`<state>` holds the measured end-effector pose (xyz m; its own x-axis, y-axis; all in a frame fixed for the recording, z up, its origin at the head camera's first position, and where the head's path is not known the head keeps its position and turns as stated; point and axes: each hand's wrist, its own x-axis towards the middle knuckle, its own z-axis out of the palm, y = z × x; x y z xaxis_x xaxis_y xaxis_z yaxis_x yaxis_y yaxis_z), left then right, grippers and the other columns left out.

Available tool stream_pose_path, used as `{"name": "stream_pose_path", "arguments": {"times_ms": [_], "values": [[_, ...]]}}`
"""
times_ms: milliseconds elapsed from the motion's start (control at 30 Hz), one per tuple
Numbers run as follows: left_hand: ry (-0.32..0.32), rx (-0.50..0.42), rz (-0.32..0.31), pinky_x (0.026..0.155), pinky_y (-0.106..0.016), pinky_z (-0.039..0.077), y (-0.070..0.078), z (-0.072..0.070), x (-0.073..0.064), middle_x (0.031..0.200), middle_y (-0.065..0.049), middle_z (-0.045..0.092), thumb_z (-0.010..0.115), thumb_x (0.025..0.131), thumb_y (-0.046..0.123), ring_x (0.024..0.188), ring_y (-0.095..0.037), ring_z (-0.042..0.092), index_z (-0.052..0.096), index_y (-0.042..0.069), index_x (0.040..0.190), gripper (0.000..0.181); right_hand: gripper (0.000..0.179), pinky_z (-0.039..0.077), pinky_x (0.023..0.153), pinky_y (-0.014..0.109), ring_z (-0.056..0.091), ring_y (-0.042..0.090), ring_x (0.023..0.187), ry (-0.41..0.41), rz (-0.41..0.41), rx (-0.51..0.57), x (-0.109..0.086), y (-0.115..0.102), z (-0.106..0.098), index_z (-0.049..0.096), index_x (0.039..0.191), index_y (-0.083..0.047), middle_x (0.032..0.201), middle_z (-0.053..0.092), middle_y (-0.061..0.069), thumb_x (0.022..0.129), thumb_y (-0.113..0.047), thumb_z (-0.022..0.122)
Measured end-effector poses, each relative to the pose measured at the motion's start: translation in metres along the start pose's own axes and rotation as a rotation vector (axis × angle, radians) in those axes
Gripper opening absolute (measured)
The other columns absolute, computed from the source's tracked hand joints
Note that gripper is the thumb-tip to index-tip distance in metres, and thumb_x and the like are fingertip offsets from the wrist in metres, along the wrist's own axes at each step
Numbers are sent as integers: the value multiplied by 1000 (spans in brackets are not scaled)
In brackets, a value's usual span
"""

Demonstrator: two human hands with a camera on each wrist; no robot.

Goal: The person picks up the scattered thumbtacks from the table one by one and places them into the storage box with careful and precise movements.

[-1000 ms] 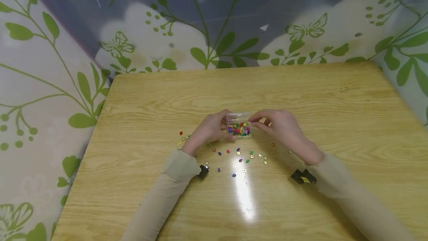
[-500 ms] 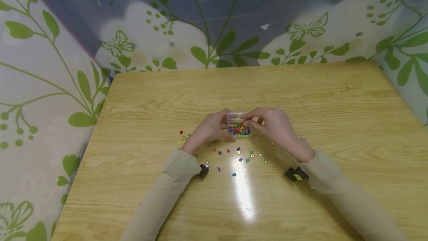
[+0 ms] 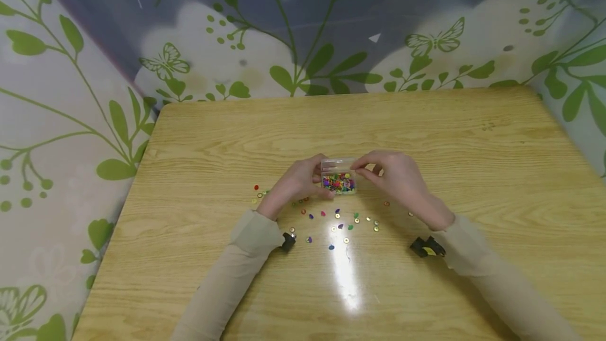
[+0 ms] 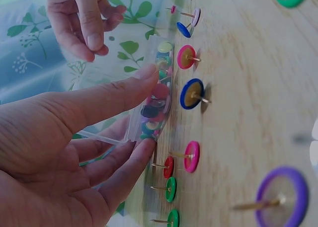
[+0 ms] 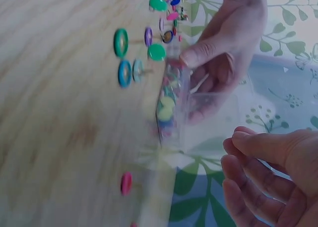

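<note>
My left hand (image 3: 297, 180) grips a small clear plastic box (image 3: 352, 192) by its left end, thumb along the front and fingers behind. The box's hinged lid (image 3: 337, 164) is raised. Inside lies a heap of colourful thumbtacks (image 3: 338, 183). At the box's right end is my right hand (image 3: 396, 177), its fingertips close to the lid's right edge in the head view. Thumb and index fingertip meet in the right wrist view, where no tack shows between them, and the other fingers (image 5: 253, 187) curl loosely.
Loose thumbtacks are scattered over the wooden table (image 3: 213, 141), such as a blue one (image 4: 192, 94) in front of the box and a pink one (image 5: 126, 183) to its right. Several lie between my forearms. A leaf-patterned wall covering (image 3: 265, 46) borders the table's back edge.
My right hand moved left over the box half a second ago, with something purple at its fingertips, and has since drawn back right. My left hand and the box have stayed in place.
</note>
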<state>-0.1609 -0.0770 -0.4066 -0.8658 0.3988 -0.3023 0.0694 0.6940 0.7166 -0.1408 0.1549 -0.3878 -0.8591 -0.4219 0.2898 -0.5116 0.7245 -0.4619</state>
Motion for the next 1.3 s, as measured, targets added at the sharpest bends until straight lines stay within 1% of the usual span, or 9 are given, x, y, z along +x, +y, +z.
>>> {"name": "stream_pose_path", "arguments": {"times_ms": [133,367,500,667,767,900,1000,1133,1300], "values": [[-3,-2,-4,101,-41,51,0,0,0,130,-6,62,89,78,23,118,-24,61,53,20,142,74,9,48,56,29,68,15,67,31,6,-37,-8,8,-13,80,98,-14,98,78,4,91,-11,75],[-4,-16,-5,101,-40,51,1,0,-1,128,-6,61,89,78,21,118,-24,60,53,19,140,72,10,44,52,26,69,16,67,83,31,-105,-34,29,-39,80,97,-17,96,78,2,88,-12,79],[-3,-15,-2,101,-40,51,0,-1,-1,127,-6,62,89,78,21,117,-23,60,54,19,140,72,12,44,51,25,70,17,66,107,56,-135,-51,41,-51,80,97,-17,96,78,3,86,-12,81],[-1,-15,-2,99,-39,51,-1,-1,-1,125,-5,62,90,78,21,114,-22,60,54,19,140,72,12,43,50,24,68,18,63,105,71,-164,-69,53,-60,80,95,-16,89,77,3,84,-14,83],[1,-16,0,99,-39,51,-2,0,-1,124,-5,62,90,77,21,114,-22,60,54,19,139,71,11,41,49,23,65,13,62,58,74,-183,-79,59,-62,79,92,-18,84,76,-1,82,-15,84],[3,-19,0,99,-39,52,-1,0,-1,124,-5,62,90,77,21,114,-22,60,55,19,137,70,13,40,50,22,61,5,62,-57,59,-203,-90,63,-66,77,89,-22,79,73,-10,80,-17,86],[3,-18,0,99,-39,52,-1,0,-1,124,-5,62,90,77,21,114,-22,60,55,19,137,70,17,43,52,22,59,-1,64,-148,40,-183,-97,66,-67,75,88,-24,79,71,-16,78,-19,88],[2,-13,3,99,-39,52,-1,0,-1,124,-5,62,90,77,21,114,-22,60,55,19,137,69,21,49,58,23,57,-6,67,-251,47,-128,-103,70,-67,75,90,-25,81,69,-20,76,-19,88],[0,-12,5,99,-39,52,0,0,-1,125,-6,62,90,77,21,115,-23,60,55,18,137,70,19,51,63,28,59,-6,68,-313,94,-127,-104,73,-64,74,88,-26,80,69,-20,77,-18,88]]}}
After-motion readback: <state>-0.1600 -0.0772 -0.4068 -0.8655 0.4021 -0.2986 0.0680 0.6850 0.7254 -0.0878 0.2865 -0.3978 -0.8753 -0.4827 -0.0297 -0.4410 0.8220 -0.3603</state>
